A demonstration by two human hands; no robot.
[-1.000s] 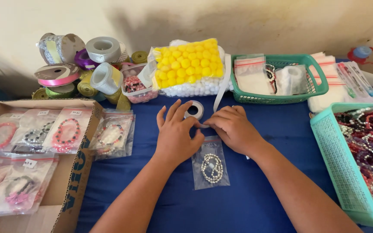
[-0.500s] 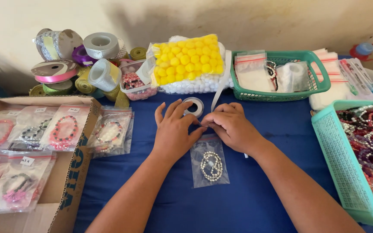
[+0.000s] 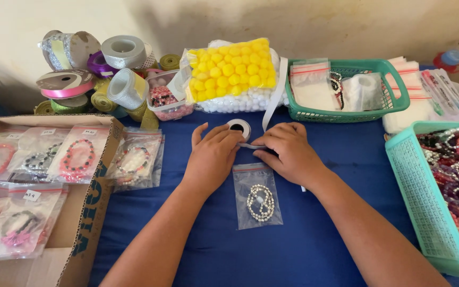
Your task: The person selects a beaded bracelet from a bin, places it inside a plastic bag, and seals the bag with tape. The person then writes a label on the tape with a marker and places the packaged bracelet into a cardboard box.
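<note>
While pinching white tape [image 3: 251,145], left hand [image 3: 211,159] and right hand [image 3: 288,154], fingers curled

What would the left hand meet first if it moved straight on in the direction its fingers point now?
Probably the small roll of tape: the left hand points up and slightly right, and its fingers already reach the roll. Beyond it lies the bag of yellow balls.

Small white tape roll [image 3: 238,128] stands on edge, dark core visible; a strip runs toward 3 o'clock. Clear zip bag [image 3: 257,195] with pale bead bracelet lies flat at 6 o'clock.
</note>
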